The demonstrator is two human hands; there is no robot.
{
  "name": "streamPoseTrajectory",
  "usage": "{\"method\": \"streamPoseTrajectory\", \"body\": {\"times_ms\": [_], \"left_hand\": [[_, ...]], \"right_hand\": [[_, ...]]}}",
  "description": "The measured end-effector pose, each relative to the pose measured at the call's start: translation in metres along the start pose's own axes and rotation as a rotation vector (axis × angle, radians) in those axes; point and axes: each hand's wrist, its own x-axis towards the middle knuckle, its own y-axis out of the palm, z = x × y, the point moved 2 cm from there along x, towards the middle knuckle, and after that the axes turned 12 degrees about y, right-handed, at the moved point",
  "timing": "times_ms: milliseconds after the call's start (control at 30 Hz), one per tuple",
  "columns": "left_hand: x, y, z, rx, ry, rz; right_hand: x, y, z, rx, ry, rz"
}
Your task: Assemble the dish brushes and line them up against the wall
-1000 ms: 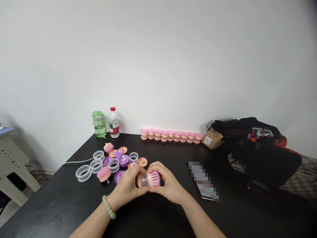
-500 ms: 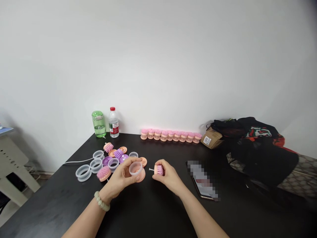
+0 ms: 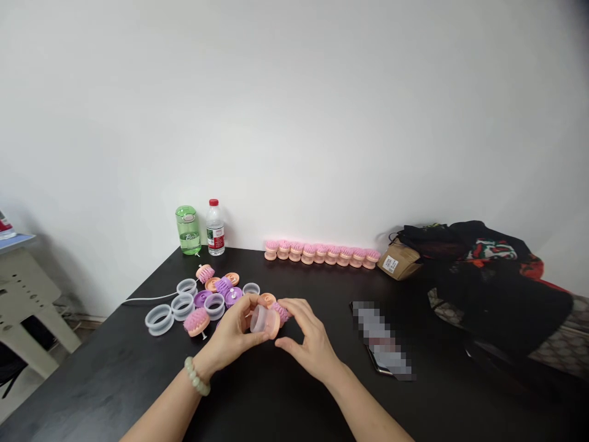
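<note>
Tilted on its side, a translucent plastic cup with a peach-coloured disc at its right end is gripped by my left hand. Against the disc's far side sits a pink bristle brush head. The fingertips of my right hand rest on this brush head, with the thumb lower down near the disc's edge. The brush head's stem is hidden. Just left of my left hand lies another pink brush head with a stem on the table.
Translucent rings, purple discs and peach discs lie at left. A row of pink brushes stands along the wall. Behind are a green bottle and a water bottle. A phone, paper bag and dark cloth are at right.
My right hand has moved left, bringing the brush head up against the peach disc; its stem no longer shows. My left hand has turned the cup onto its side. The view has shifted slightly.
</note>
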Motion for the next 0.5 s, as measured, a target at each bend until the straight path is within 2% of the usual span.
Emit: {"method": "streamPoseTrajectory", "body": {"times_ms": [100, 200, 333, 500], "left_hand": [[-0.0004, 0.0041, -0.0021, 0.029, 0.017, 0.058], [-0.0003, 0.0054, -0.0016, 0.054, 0.038, 0.062], [0.0000, 0.0047, 0.0012, 0.086, 0.040, 0.063], [0.0023, 0.0012, -0.0022, 0.142, -0.044, 0.025]], "right_hand": [[-0.0012, 0.0048, 0.0096, 0.005, -0.010, 0.062], [-0.0013, 0.0069, 0.0104, 0.003, 0.033, 0.091], [-0.0015, 0.0064, 0.0060, -0.013, 0.072, 0.088], [-0.0021, 0.0073, 0.0063, -0.018, 0.041, 0.050]]}}
